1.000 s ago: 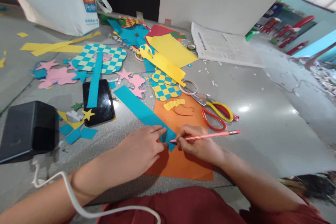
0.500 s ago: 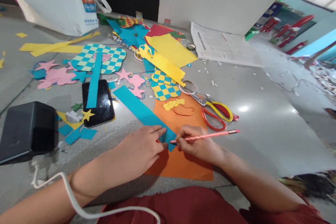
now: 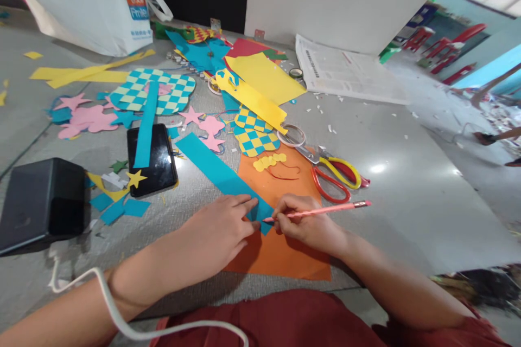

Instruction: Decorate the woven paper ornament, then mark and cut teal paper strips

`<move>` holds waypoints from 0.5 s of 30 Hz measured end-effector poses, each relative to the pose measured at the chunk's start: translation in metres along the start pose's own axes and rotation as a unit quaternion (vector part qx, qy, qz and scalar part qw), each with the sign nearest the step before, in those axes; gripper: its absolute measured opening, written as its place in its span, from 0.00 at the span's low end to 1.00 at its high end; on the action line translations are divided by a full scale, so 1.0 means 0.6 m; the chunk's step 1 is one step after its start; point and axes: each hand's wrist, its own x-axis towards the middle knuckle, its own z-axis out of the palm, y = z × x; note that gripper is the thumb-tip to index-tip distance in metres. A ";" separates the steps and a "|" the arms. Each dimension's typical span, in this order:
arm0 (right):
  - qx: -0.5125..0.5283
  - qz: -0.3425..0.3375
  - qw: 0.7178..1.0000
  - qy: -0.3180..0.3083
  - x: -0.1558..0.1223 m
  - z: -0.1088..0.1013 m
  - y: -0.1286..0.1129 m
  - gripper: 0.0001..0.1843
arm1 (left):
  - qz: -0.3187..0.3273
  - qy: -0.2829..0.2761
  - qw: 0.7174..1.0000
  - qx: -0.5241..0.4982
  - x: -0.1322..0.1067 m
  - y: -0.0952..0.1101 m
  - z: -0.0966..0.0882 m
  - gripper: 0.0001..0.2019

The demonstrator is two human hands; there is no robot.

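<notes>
My right hand grips a pink pencil, its tip on the near end of a blue paper strip. Fingers outstretched, my left hand presses the strip flat beside the tip. Beneath the strip's near end lies an orange paper sheet. Scissors with red and yellow handles rest at the sheet's far right edge. On the orange sheet sits a small yellow scalloped cutout, just beyond my hands. A roll of tape touches the scissor blades.
A black phone and a dark box-shaped device are on the left, with a white cable crossing my left forearm. Woven paper pieces, pink cutouts and yellow sheets are scattered behind. Newspaper and a plastic bag stand farther back.
My hands, the pencil and the strip look the same. At the far right, a person's leg and foot have come into view on the floor.
</notes>
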 end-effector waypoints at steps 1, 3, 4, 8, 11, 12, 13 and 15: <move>0.002 0.002 1.000 0.000 0.000 0.000 0.001 0.07 | 0.001 0.001 1.000 -0.001 0.000 0.000 0.000 0.06; 0.003 0.006 1.000 -0.001 -0.001 0.000 0.001 0.07 | 0.000 0.005 1.000 -0.005 0.001 0.000 0.001 0.07; 0.003 0.008 1.000 -0.002 -0.001 0.000 0.001 0.07 | -0.001 0.008 1.000 -0.006 0.001 -0.001 0.002 0.07; -0.005 0.009 1.000 -0.004 -0.002 -0.001 0.000 0.07 | -0.005 0.012 1.000 -0.009 -0.001 -0.001 0.004 0.06; -0.006 0.009 1.000 -0.005 -0.002 -0.001 -0.002 0.07 | -0.003 0.007 1.000 -0.010 -0.001 -0.001 0.002 0.07; -0.007 0.010 1.000 -0.005 -0.002 -0.001 -0.002 0.07 | -0.003 0.006 1.000 -0.009 -0.002 -0.001 0.001 0.07; -0.009 0.011 1.000 -0.004 -0.002 -0.001 -0.003 0.07 | -0.004 0.006 1.000 -0.009 -0.002 0.000 0.000 0.07; -0.012 0.013 1.000 -0.004 -0.001 -0.001 -0.003 0.07 | -0.003 0.010 1.000 -0.012 -0.002 0.000 -0.001 0.07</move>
